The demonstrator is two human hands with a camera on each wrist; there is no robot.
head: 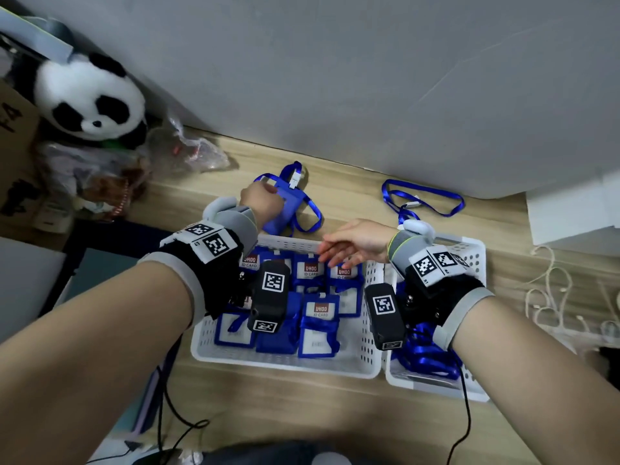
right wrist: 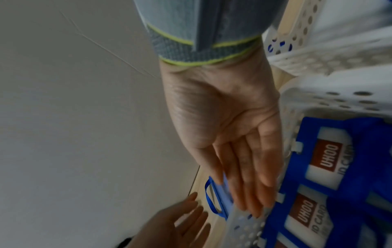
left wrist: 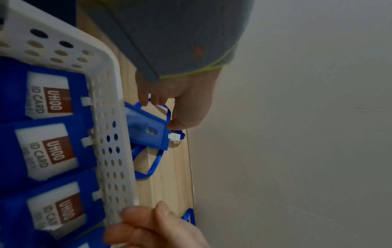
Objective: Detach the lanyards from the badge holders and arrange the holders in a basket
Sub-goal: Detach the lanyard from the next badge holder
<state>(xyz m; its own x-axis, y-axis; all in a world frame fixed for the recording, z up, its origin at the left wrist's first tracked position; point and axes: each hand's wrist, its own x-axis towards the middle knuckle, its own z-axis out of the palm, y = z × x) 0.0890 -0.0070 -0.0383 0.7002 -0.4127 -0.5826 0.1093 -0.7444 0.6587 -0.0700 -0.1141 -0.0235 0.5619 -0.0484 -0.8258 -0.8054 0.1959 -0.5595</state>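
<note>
A blue badge holder (head: 285,209) with its blue lanyard (head: 310,209) clipped on lies on the wooden table behind the white basket (head: 288,365). My left hand (head: 268,193) reaches over its left edge; in the left wrist view the thumb and fingertips (left wrist: 152,100) touch that edge of the holder (left wrist: 146,127) with fingers fairly straight. My right hand (head: 332,260) hovers flat and empty over the basket's far rim (right wrist: 244,223), fingers (right wrist: 250,184) straight. Several blue holders with UHOO ID cards (head: 318,313) lie in the basket.
A second white basket (head: 436,387) at the right holds loose blue lanyards. Another loose lanyard (head: 422,199) lies on the table near the grey wall. A panda toy (head: 90,95) and plastic bags sit at the back left; white cables (head: 550,297) lie at the right.
</note>
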